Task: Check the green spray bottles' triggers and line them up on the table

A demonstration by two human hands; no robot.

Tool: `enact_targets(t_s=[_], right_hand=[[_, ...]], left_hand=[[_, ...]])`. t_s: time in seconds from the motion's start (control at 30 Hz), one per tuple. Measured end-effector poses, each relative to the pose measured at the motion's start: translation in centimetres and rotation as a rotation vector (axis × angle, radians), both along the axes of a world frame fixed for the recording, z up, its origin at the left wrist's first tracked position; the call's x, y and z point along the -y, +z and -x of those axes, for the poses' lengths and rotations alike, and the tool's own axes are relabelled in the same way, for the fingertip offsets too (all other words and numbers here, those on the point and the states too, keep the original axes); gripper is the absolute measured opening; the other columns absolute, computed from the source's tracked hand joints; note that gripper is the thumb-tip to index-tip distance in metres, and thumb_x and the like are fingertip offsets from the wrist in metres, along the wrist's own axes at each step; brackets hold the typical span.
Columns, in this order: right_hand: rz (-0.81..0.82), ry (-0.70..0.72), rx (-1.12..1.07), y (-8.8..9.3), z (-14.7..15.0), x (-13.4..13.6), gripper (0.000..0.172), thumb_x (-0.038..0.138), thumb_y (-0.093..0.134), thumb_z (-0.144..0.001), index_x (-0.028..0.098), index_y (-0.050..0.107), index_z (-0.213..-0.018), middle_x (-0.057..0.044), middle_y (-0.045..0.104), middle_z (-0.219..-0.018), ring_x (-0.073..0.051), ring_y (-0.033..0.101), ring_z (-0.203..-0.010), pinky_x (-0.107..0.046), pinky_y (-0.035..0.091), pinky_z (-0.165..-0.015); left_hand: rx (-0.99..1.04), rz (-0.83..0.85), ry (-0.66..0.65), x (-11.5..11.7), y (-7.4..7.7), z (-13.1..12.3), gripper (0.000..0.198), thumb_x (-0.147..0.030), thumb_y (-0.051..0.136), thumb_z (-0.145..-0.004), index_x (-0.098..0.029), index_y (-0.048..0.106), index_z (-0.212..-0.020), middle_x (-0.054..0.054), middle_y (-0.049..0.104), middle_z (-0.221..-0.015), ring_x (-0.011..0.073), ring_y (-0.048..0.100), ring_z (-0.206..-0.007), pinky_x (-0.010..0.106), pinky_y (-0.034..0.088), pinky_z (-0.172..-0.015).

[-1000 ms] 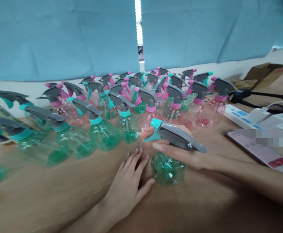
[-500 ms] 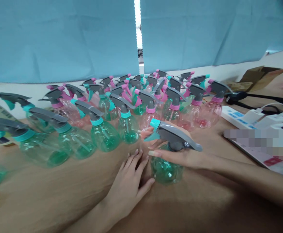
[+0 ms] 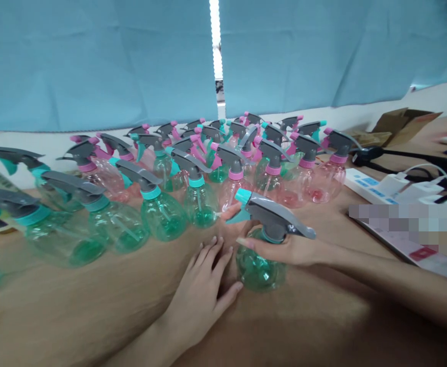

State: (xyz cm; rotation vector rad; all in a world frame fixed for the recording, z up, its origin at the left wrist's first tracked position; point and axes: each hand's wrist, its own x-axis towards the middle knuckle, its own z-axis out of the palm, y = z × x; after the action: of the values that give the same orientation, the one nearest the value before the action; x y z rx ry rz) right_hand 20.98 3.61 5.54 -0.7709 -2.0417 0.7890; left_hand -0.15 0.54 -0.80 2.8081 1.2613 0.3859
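Note:
A green spray bottle (image 3: pixel 259 267) with a grey trigger head (image 3: pixel 275 220) and a teal nozzle stands on the brown table (image 3: pixel 93 311) in front of me. My right hand (image 3: pixel 284 248) is wrapped round its neck just under the grey head. Flat on the table to the left of the bottle lies my left hand (image 3: pixel 204 290), fingers stretched out, its thumb close to the bottle's base.
Several green and pink spray bottles (image 3: pixel 162 209) stand in rows behind, up to a blue curtain (image 3: pixel 93 56). To the right lie a white power strip (image 3: pixel 384 186) with cables, a flat blurred device (image 3: pixel 407 229) and a cardboard box (image 3: pixel 403 122).
The grey trigger head has sunk a little lower onto the green bottle and tilted, with my right hand on it. My left hand has stayed flat in place.

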Motion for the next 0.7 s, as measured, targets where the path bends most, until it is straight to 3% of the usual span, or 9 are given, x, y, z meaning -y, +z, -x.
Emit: enact_targets(t_s=[0.17, 0.27, 0.47, 0.7], right_hand=[[0.102, 0.001, -0.080, 0.21, 0.04, 0.39, 0.028, 0.022, 0.053, -0.085, 0.029, 0.054, -0.112, 0.004, 0.061, -0.075, -0.009, 0.048, -0.050, -0.022, 0.040, -0.046], [0.120, 0.000, -0.060, 0.23, -0.01, 0.41, 0.020, 0.021, 0.054, -0.084, 0.029, 0.055, -0.103, 0.006, 0.056, -0.065, -0.009, 0.041, -0.046, -0.022, 0.036, -0.044], [0.133, -0.014, -0.101, 0.29, 0.20, 0.38, 0.024, 0.027, 0.055, -0.085, 0.028, 0.057, -0.109, 0.003, 0.061, -0.075, -0.010, 0.048, -0.052, -0.021, 0.041, -0.047], [0.124, -0.076, -0.026, 0.79, 0.15, 0.61, 0.015, 0.030, 0.056, -0.082, 0.026, 0.057, -0.097, 0.004, 0.055, -0.064, -0.010, 0.045, -0.049, -0.022, 0.039, -0.045]], left_hand=[[-0.011, 0.000, -0.004, 0.17, 0.10, -0.06, 0.053, -0.043, 0.049, -0.095, -0.012, 0.043, -0.138, 0.018, 0.043, -0.144, 0.0337, 0.036, -0.134, 0.054, 0.036, -0.104], [-0.009, -0.005, -0.003, 0.20, 0.15, -0.09, 0.053, -0.043, 0.049, -0.095, -0.012, 0.043, -0.138, 0.018, 0.042, -0.145, 0.0342, 0.036, -0.134, 0.055, 0.036, -0.103], [-0.014, 0.003, 0.001, 0.15, 0.18, -0.04, 0.053, -0.043, 0.050, -0.095, -0.013, 0.042, -0.138, 0.018, 0.043, -0.144, 0.0327, 0.037, -0.134, 0.053, 0.035, -0.105], [-0.002, -0.012, -0.003, 0.14, 0.05, -0.01, 0.053, -0.043, 0.050, -0.095, -0.012, 0.044, -0.137, 0.018, 0.044, -0.143, 0.0336, 0.039, -0.133, 0.055, 0.035, -0.104]])
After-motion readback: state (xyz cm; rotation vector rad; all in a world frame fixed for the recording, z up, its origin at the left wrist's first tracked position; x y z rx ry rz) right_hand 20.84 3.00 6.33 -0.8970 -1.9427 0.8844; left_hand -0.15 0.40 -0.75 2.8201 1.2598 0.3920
